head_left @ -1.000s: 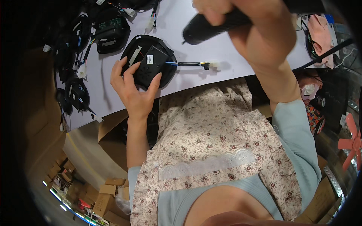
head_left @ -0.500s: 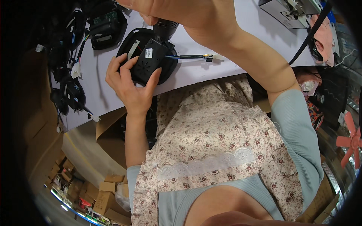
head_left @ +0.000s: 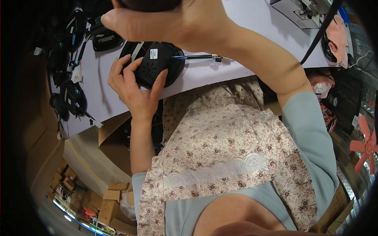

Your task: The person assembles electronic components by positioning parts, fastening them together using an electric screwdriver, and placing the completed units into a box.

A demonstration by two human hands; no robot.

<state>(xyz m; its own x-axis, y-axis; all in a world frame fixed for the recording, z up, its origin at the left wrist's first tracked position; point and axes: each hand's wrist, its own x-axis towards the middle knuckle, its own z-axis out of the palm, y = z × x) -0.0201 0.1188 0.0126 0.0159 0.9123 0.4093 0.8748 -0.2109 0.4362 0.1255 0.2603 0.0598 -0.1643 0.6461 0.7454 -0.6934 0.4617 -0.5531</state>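
My left hand (head_left: 136,92) is curled round a black plastic box (head_left: 155,65) with a slotted round grille and a white label. Its thumb presses one side and its fingers the other. The box lies on a larger rounded black housing (head_left: 179,70) near the table's front edge. A thin wire bundle (head_left: 193,57) runs from the box to the right. Above them, my right hand (head_left: 169,27) is wrapped round a thick black tool (head_left: 149,4), apparently an electric screwdriver. Its lower end is hidden behind the hand.
More black housings (head_left: 106,41) with wires and white connectors (head_left: 76,74) crowd the table's left side. A metal-fronted device (head_left: 297,13) stands at the back right, by a black cable (head_left: 325,33) and a pink cloth (head_left: 336,37). An open carton (head_left: 114,139) sits below the table edge.
My right hand has come up closer to the camera and a little left with the tool, lifting it off the box. My left hand has kept its hold on the box.
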